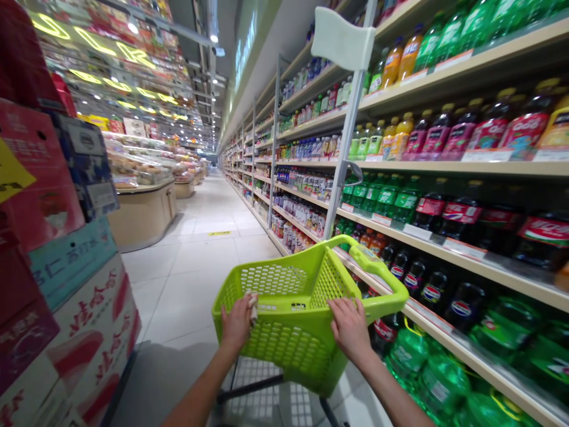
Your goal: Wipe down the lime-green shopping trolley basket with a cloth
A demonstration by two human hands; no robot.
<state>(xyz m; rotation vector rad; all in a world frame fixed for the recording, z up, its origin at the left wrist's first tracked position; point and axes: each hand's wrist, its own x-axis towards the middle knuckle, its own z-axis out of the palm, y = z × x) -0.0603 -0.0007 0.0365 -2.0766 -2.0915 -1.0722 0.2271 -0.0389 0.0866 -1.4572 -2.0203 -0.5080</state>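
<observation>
1. The left hand (235,320) bends its fingers around a crumpled off-white cloth (253,306), mostly hidden by the hand, at the near rim of the bright-green perforated plastic shopping cart (288,341).
2. The right hand (348,325) lies with its fingers over the same rim, nearer the handle end; its thumb and palm underside are hidden, so I cannot tell how firmly it grips.
3. The cart stands tilted in view between the hands, its looped green handle (386,274) toward the shelves. The near wall hides part of the basket floor; the dark metal frame (251,389) below is cut off.
4. Right of the cart, cream-coloured shelving (457,168) carries drinks; large green plastic bottles (442,385) at the bottom are cropped, and bottles further back are shadowed.
5. On the left, stacked printed cardboard cartons (89,332) run out of view.
6. Beyond them, a rounded beige display counter (141,219) bears packaged goods too blurred to identify.
</observation>
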